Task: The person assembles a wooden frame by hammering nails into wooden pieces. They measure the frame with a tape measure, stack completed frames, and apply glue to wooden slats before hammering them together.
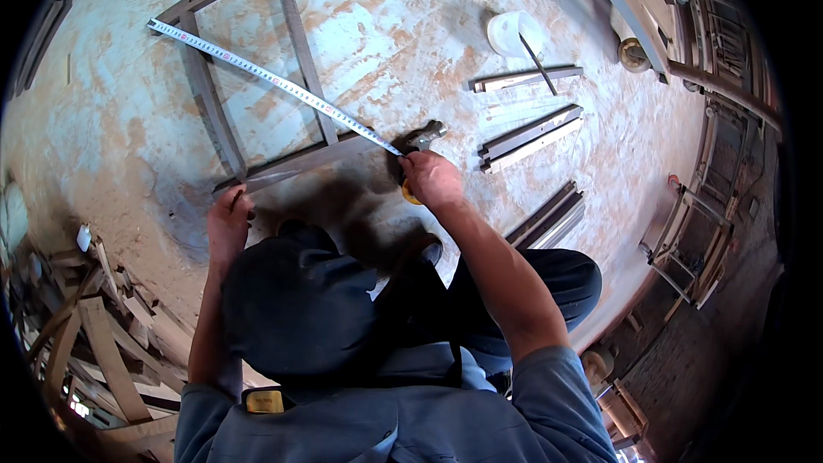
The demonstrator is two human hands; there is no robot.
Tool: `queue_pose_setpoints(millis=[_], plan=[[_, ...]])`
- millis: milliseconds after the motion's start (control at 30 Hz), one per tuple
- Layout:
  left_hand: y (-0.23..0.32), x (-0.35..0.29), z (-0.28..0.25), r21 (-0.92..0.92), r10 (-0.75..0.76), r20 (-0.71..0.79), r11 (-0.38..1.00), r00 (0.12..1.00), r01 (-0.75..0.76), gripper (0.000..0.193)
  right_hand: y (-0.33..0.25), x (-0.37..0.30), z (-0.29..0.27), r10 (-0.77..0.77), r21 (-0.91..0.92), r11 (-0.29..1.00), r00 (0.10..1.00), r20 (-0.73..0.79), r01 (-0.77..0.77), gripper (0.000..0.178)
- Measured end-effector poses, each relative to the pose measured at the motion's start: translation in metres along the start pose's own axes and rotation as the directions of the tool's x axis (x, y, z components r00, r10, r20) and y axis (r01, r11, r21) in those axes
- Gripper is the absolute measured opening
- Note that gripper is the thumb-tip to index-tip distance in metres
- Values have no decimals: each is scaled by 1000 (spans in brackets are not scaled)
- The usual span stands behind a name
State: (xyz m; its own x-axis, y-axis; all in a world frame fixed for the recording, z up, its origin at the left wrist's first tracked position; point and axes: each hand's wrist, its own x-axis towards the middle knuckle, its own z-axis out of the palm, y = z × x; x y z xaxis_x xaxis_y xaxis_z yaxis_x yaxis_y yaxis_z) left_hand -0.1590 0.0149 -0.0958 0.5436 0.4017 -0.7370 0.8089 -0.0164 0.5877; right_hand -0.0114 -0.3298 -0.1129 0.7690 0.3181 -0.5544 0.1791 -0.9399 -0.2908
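A ladder-like frame of dark wood (302, 50) lies on the floor ahead of me, one long rail curved. Diagonally across it stretches a white tape measure blade (273, 79), its far end at the frame's far left corner. My right hand (434, 180) is closed round the tape measure by the near rail's right end; a yellow part (411, 194) shows below the fingers, the rest being hidden. Just beyond that hand lies a claw hammer (426, 135), its handle mostly hidden. My left hand (229, 221) is at the near left corner, curled fingers pinching the rail's end.
A white bucket (513, 34) with a dark stick leaning on it stands ahead right. Bundled wooden strips (531, 139) lie on the floor at the right. Scrap wood (116, 351) is heaped at the lower left. Wooden frames (690, 244) stand along the right side.
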Motion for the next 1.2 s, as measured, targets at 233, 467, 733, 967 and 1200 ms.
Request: queue_pose_setpoints(millis=[233, 467, 733, 967, 1200], plan=[[4, -1, 2, -16, -16, -19, 1000, 1000, 15, 30, -13, 5, -6, 108, -135, 987, 980, 166, -86, 35], [1, 2, 0, 26, -3, -7, 1000, 1000, 3, 30, -18, 6, -5, 151, -161, 979, 976, 159, -125, 36], [2, 5, 3, 36, 19, 22, 999, 1000, -19, 33, -27, -1, -20, 39, -92, 995, 992, 120, -28, 30], [40, -19, 36, -287, 76, 471, 955, 879, 71, 51, -85, -7, -23, -250, 552, 822, 960, 129, 140, 24], [43, -33, 47, -579, 223, 600, 784, 768, 225, 58, -163, -2, 7, -367, 733, 622, 930, -37, 275, 26]])
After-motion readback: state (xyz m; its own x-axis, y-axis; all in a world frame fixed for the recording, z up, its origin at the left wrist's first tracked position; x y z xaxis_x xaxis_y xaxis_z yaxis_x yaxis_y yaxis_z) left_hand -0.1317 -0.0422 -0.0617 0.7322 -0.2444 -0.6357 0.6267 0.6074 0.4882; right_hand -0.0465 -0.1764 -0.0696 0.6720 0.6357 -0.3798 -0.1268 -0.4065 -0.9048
